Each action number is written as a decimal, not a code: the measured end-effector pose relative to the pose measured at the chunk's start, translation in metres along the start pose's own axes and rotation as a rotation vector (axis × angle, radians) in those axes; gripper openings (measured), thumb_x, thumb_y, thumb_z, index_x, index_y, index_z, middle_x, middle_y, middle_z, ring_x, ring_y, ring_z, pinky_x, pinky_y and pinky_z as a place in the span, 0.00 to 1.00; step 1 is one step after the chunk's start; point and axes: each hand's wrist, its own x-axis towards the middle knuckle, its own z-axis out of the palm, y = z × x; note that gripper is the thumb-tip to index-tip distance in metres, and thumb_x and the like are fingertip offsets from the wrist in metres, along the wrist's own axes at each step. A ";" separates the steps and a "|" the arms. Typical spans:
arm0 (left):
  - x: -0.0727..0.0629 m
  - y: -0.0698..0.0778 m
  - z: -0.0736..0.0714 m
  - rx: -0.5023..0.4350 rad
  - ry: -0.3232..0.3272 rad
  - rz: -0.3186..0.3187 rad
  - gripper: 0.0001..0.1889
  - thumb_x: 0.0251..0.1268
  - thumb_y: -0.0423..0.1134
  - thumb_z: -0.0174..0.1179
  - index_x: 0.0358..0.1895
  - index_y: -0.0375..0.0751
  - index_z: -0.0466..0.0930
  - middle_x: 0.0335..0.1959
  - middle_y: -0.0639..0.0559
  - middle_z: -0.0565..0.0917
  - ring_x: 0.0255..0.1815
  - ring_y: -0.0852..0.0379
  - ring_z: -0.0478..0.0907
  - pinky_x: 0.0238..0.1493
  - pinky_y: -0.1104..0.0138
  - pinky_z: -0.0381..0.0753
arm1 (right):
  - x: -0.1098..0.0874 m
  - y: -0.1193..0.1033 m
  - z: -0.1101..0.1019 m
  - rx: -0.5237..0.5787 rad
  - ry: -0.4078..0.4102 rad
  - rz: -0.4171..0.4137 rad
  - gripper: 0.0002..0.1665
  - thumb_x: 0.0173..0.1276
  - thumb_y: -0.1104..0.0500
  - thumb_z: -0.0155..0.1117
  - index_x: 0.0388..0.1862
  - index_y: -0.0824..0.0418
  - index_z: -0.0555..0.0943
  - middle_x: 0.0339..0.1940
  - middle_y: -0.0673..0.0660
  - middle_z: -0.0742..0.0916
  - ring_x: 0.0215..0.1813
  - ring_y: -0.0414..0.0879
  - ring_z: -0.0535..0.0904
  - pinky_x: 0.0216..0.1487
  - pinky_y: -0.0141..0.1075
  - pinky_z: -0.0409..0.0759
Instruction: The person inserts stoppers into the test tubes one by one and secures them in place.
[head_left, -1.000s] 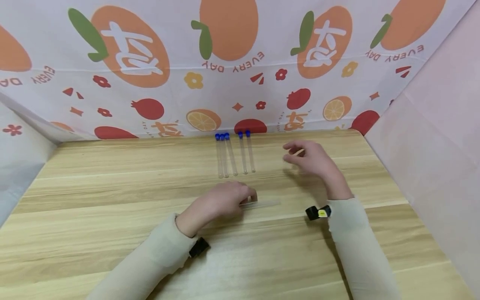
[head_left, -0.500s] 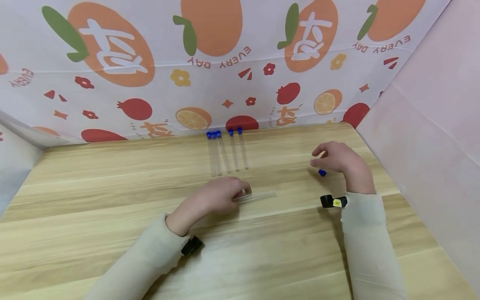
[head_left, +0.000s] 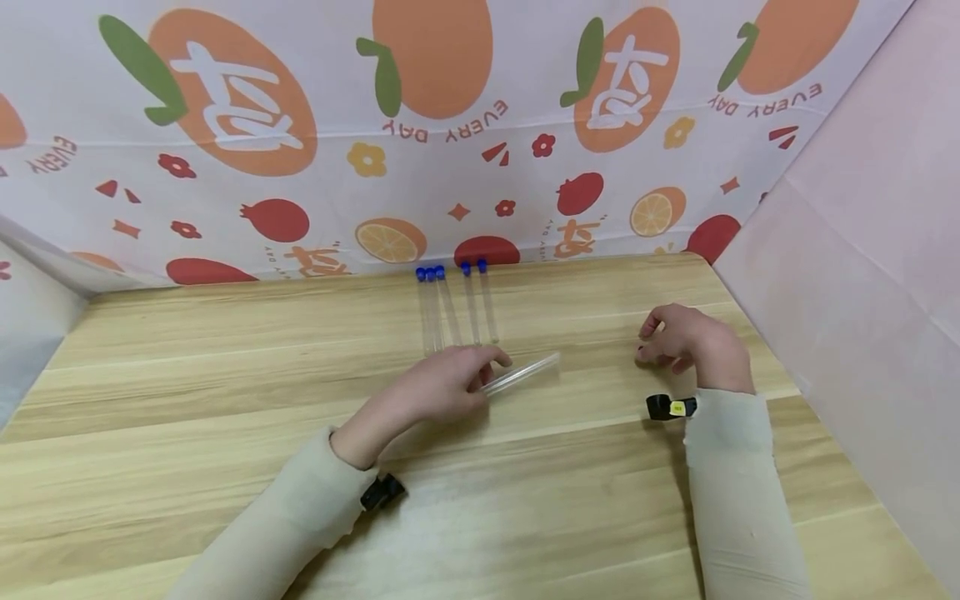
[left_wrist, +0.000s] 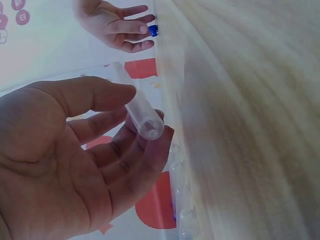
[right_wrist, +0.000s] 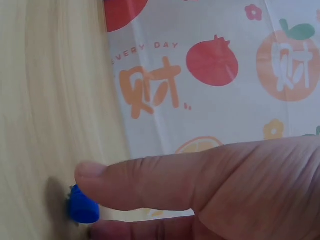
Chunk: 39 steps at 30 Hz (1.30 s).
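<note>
In the head view my left hand [head_left: 453,383] pinches a clear test tube [head_left: 525,373], which slants up to the right with no cap showing on it. The left wrist view shows the tube [left_wrist: 144,115] between thumb and fingertips, its rounded end towards the camera. Far to the right, my right hand [head_left: 686,337] is low over the table. Its thumb and forefinger close around a small blue cap [right_wrist: 84,206]; the thumb overlaps the cap's upper part in the right wrist view. From the left wrist, the same cap [left_wrist: 153,31] shows at the thumb tip.
Several clear tubes with blue caps [head_left: 439,272] lie side by side at the back of the wooden table [head_left: 225,375], just beyond my left hand. A fruit-printed cloth [head_left: 322,192] hangs behind the back edge, and a pale wall [head_left: 862,225] stands at the right.
My right hand has moved right, then down onto the blue cap, which lay uncovered on the table half a second ago. The left hand has tilted the tube's right end upward.
</note>
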 end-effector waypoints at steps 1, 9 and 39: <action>0.000 -0.001 0.000 -0.028 0.002 -0.003 0.26 0.58 0.27 0.62 0.63 0.40 0.76 0.42 0.52 0.83 0.41 0.58 0.79 0.47 0.62 0.81 | 0.001 0.001 0.000 -0.005 0.006 -0.004 0.24 0.64 0.54 0.73 0.51 0.62 0.74 0.41 0.60 0.81 0.46 0.54 0.77 0.42 0.42 0.84; 0.001 -0.004 0.000 -0.184 0.029 0.006 0.26 0.63 0.27 0.60 0.66 0.39 0.72 0.41 0.53 0.82 0.38 0.59 0.77 0.40 0.66 0.79 | 0.005 0.001 0.003 -0.063 0.053 -0.031 0.19 0.62 0.58 0.73 0.46 0.62 0.74 0.38 0.59 0.80 0.36 0.52 0.78 0.35 0.39 0.78; 0.005 -0.005 -0.001 -0.904 -0.030 -0.036 0.32 0.68 0.24 0.46 0.74 0.48 0.60 0.55 0.29 0.74 0.42 0.38 0.77 0.32 0.65 0.80 | 0.024 -0.031 0.020 0.037 0.446 -0.405 0.11 0.72 0.56 0.62 0.47 0.59 0.85 0.42 0.57 0.85 0.44 0.53 0.78 0.42 0.41 0.78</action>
